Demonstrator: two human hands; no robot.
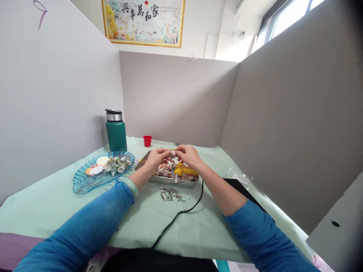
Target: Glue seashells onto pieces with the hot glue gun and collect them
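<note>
Above a metal tray (185,184), my left hand (156,158) and my right hand (188,155) meet with fingertips pinched on a small whitish patterned piece (173,152). Its exact kind is too small to make out. Inside the tray lie many small red-and-white patterned pieces (164,170). A yellow glue gun (187,171) rests across the tray's right part, below my right hand, with its pale nozzle over the front rim. Its black cord (181,212) runs down to the table's front edge. Several small metal clips (171,194) lie loose in front of the tray.
At left, a blue scalloped glass plate (81,185) holds green patterned pieces (117,166) and round flat pieces (96,170). Behind it stands a green bottle (116,136). A red cup (147,141) sits farther back. Clear plastic (239,176) lies at right. Grey partitions (178,98) enclose the table.
</note>
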